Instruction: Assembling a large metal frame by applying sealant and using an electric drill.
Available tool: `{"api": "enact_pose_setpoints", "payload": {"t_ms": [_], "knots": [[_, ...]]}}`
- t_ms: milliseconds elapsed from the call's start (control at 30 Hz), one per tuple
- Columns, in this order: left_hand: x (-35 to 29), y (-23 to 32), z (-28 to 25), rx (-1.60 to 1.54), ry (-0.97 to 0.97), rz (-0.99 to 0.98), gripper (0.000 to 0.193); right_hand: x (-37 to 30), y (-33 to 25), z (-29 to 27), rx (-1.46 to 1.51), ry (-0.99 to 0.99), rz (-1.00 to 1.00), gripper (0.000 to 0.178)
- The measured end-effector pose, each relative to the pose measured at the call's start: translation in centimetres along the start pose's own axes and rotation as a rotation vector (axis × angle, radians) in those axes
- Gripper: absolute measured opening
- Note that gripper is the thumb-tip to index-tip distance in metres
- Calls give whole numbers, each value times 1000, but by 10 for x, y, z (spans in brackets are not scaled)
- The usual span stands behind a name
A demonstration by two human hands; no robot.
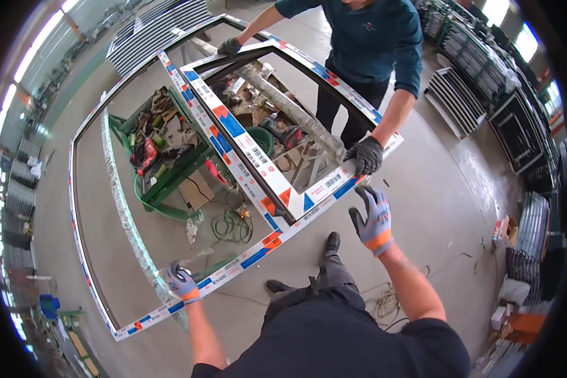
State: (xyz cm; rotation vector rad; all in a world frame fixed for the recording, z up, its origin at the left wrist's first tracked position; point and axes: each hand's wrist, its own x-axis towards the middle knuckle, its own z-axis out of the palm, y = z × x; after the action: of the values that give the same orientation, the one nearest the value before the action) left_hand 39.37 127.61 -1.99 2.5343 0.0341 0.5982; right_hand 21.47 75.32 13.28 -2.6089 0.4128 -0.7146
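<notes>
A large window frame (pixel 256 254), its white tape printed in blue and orange, lies level before me on wrapped bars. A smaller sash frame (pixel 252 151) rests over its right part. My left hand (pixel 183 283), in a grey glove with an orange cuff, reaches over the near rail beside a film-wrapped bar (pixel 129 217). Its fingers are curled; what they hold, if anything, is hidden. My right hand (pixel 375 220), gloved alike, hovers just off the near right corner, fingers spread and nothing in them. Across from me a co-worker's dark-gloved hands (pixel 365 155) grip the sash.
Under the frame stands a green workbench (pixel 176 179) with power tools and scraps. A green hose or cable coil (pixel 232 225) lies below. Loose cables (pixel 387 302) lie on the floor by my right side. Stacked profiles and frames (pixel 457 101) line the right.
</notes>
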Motion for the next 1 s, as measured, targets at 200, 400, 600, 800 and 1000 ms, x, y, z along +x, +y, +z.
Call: {"api": "enact_pose_setpoints", "payload": {"t_ms": [200,400,600,800,1000], "knots": [[46,195,-29,-148,245,139,23,-34,88,-9,122,-90,124,45],[94,412,-25,-496,420,257,20,-36,166,-19,181,-187,239,37],[148,513,17,-669,227,472,26,-17,221,-21,205,-102,405,36],[206,556,75,-1066,86,505,16,10,218,-49,184,64,427,34],[210,535,164,-1841,-335,-273,21,61,180,-65,132,117,343,38]]}}
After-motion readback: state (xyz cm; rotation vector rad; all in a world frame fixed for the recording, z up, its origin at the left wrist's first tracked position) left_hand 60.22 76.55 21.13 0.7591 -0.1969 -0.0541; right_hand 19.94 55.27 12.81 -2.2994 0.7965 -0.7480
